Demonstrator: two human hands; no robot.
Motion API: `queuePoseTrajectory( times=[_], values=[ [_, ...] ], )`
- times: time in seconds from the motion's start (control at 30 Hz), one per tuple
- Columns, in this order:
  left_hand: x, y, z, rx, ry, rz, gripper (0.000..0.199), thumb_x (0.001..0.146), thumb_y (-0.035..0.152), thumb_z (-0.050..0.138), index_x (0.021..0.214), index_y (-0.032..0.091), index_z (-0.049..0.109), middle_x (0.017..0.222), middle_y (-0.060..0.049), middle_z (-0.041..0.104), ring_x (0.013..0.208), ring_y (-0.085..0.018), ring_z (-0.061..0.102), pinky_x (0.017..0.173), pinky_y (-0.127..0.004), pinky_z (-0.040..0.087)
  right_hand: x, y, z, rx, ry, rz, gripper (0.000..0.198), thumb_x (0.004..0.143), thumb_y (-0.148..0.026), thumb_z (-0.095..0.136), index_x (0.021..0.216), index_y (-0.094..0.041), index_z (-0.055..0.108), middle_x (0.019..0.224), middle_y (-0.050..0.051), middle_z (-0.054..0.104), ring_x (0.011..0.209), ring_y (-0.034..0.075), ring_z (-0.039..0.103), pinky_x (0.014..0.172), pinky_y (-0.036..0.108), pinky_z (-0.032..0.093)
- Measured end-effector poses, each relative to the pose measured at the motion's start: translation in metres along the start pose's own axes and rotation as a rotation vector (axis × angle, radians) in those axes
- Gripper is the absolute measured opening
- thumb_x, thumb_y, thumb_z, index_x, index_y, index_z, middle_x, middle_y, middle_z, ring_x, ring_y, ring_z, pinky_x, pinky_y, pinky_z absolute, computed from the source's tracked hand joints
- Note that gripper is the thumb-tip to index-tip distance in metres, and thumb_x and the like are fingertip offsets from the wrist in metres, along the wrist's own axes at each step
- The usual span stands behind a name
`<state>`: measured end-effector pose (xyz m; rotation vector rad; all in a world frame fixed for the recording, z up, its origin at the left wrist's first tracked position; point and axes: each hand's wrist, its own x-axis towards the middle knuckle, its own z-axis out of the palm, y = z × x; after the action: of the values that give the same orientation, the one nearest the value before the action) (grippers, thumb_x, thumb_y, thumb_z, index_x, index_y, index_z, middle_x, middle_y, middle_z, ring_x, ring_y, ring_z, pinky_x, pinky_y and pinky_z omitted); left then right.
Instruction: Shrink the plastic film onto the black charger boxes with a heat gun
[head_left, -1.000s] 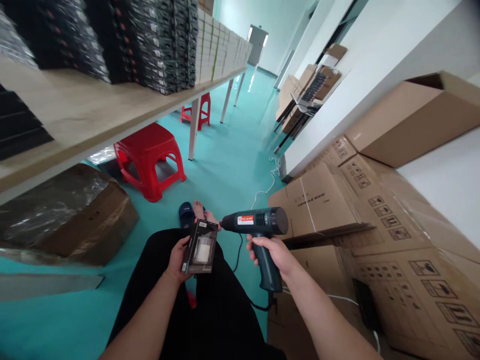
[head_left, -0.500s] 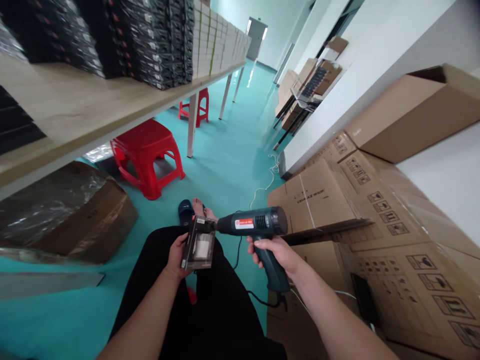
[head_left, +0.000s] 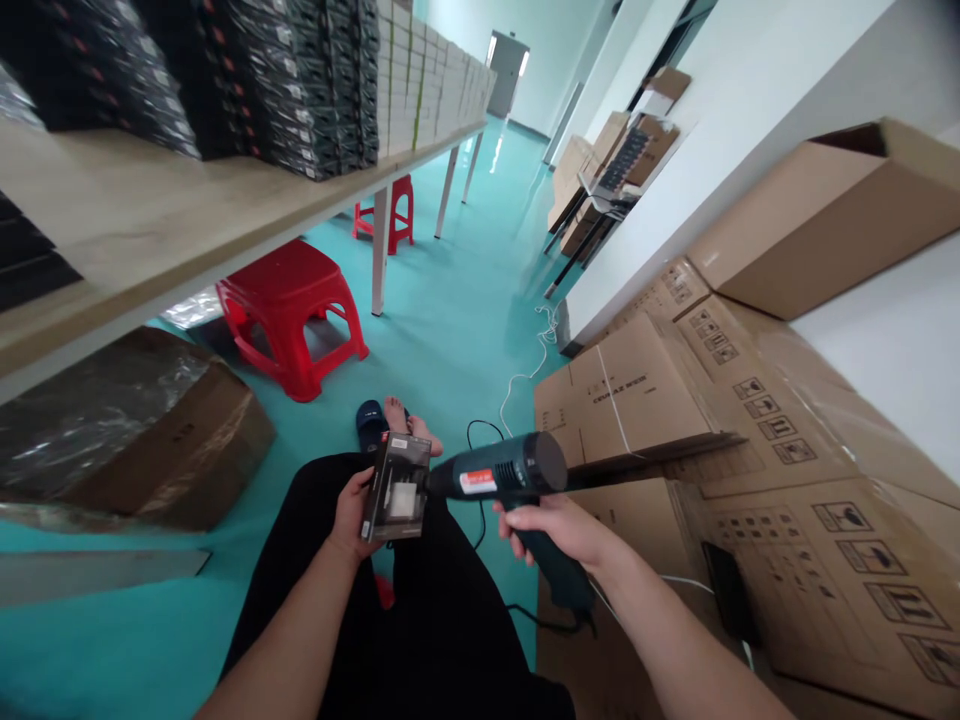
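Note:
My left hand (head_left: 352, 515) grips the left side of a small clear-fronted package box (head_left: 398, 485), dark with a white square inside, held tilted above my lap. My right hand (head_left: 551, 525) is wrapped round the handle of a dark green heat gun (head_left: 491, 472) with a red and white label. The gun's nozzle points left, at the right side of the box; whether it touches, I cannot tell. A black cord hangs from the bottom of the handle.
At upper left, a wooden table (head_left: 172, 215) bears stacks of film-wrapped black boxes (head_left: 285, 85). Red plastic stools (head_left: 289, 310) stand beneath and beside it. An open carton (head_left: 202, 430) sits at left. Large cardboard cartons (head_left: 795, 510) line the right, near a white cable (head_left: 534, 372).
The heat gun has moved down and slightly left, its nozzle dropping from the box's upper right to its right side. The box has stayed nearly in place in my left hand.

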<state>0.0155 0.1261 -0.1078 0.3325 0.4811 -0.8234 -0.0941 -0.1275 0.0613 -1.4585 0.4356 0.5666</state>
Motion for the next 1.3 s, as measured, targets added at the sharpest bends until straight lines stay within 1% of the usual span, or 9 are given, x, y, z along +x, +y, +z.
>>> queuePoseTrajectory(
  times=[0.17, 0.3, 0.4, 0.57, 0.67, 0.77, 0.93, 1.1, 1.3],
  values=[
    [-0.002, -0.001, 0.005, 0.053, -0.093, 0.044, 0.049, 0.081, 0.040, 0.053, 0.120, 0.011, 0.057, 0.104, -0.016, 0.069, 0.094, -0.033, 0.066, 0.082, -0.050, 0.051, -0.025, 0.015, 0.002, 0.015, -0.181, 0.139, 0.026, 0.070, -0.022, 0.066, 0.093, -0.009, 0.066, 0.075, 0.007, 0.066, 0.055, 0.013, 0.059, 0.048, 0.023, 0.045],
    [0.003, -0.002, 0.007, 0.057, 0.000, 0.193, 0.048, 0.081, 0.041, 0.058, 0.122, 0.016, 0.055, 0.108, -0.012, 0.067, 0.097, -0.029, 0.065, 0.085, -0.046, 0.051, -0.030, 0.027, 0.000, 0.191, 0.051, 0.042, 0.029, 0.075, -0.029, 0.062, 0.099, -0.012, 0.064, 0.079, 0.007, 0.065, 0.058, 0.014, 0.060, 0.048, 0.023, 0.046],
    [0.011, -0.002, 0.002, 0.069, -0.005, 0.192, 0.048, 0.081, 0.044, 0.058, 0.122, 0.020, 0.053, 0.111, -0.010, 0.066, 0.097, -0.028, 0.064, 0.085, -0.046, 0.052, -0.031, 0.036, 0.003, 0.244, 0.184, -0.010, 0.029, 0.076, -0.031, 0.060, 0.098, -0.012, 0.064, 0.077, 0.006, 0.065, 0.057, 0.014, 0.059, 0.048, 0.024, 0.046],
    [0.018, -0.006, -0.007, 0.100, -0.011, 0.159, 0.049, 0.081, 0.048, 0.057, 0.117, 0.016, 0.055, 0.103, -0.013, 0.067, 0.092, -0.028, 0.065, 0.077, -0.045, 0.054, -0.034, 0.042, 0.030, 0.309, 0.032, -0.020, 0.029, 0.078, -0.027, 0.059, 0.102, -0.012, 0.064, 0.082, 0.008, 0.065, 0.059, 0.014, 0.060, 0.050, 0.024, 0.046],
    [0.016, -0.008, -0.005, 0.113, -0.039, 0.148, 0.051, 0.082, 0.050, 0.055, 0.120, 0.016, 0.053, 0.110, -0.015, 0.065, 0.100, -0.031, 0.063, 0.082, -0.050, 0.052, -0.031, 0.041, 0.040, 0.318, 0.121, -0.104, 0.028, 0.079, -0.028, 0.060, 0.102, -0.014, 0.064, 0.084, 0.007, 0.064, 0.062, 0.014, 0.059, 0.054, 0.026, 0.047],
    [0.014, -0.008, -0.004, 0.123, -0.070, 0.125, 0.054, 0.083, 0.050, 0.054, 0.124, 0.016, 0.050, 0.117, -0.017, 0.062, 0.107, -0.034, 0.059, 0.086, -0.052, 0.049, -0.032, 0.040, 0.040, 0.275, 0.175, -0.072, 0.024, 0.079, -0.028, 0.061, 0.098, -0.014, 0.065, 0.081, 0.006, 0.064, 0.061, 0.014, 0.058, 0.054, 0.026, 0.047],
    [0.019, -0.007, -0.004, 0.077, -0.041, 0.128, 0.043, 0.086, 0.039, 0.054, 0.121, 0.014, 0.052, 0.103, -0.013, 0.068, 0.092, -0.027, 0.066, 0.075, -0.040, 0.056, -0.034, 0.043, 0.047, 0.270, 0.038, -0.090, 0.028, 0.076, -0.027, 0.064, 0.102, -0.016, 0.066, 0.086, 0.006, 0.065, 0.063, 0.015, 0.059, 0.056, 0.027, 0.047],
    [0.016, -0.006, 0.001, -0.013, -0.081, 0.144, 0.050, 0.086, 0.038, 0.054, 0.130, 0.016, 0.046, 0.120, -0.017, 0.061, 0.111, -0.033, 0.058, 0.086, -0.049, 0.052, -0.029, 0.042, 0.042, 0.252, 0.247, -0.096, 0.024, 0.078, -0.031, 0.063, 0.096, -0.015, 0.067, 0.082, 0.006, 0.065, 0.063, 0.015, 0.057, 0.056, 0.027, 0.047],
    [0.015, -0.002, -0.003, -0.091, -0.114, 0.149, 0.054, 0.086, 0.038, 0.053, 0.134, 0.016, 0.041, 0.127, -0.017, 0.056, 0.118, -0.033, 0.052, 0.092, -0.049, 0.049, -0.042, 0.051, 0.029, 0.346, 0.194, -0.088, 0.026, 0.080, -0.028, 0.058, 0.101, -0.014, 0.065, 0.084, 0.008, 0.066, 0.062, 0.016, 0.059, 0.052, 0.026, 0.045]
  ],
)
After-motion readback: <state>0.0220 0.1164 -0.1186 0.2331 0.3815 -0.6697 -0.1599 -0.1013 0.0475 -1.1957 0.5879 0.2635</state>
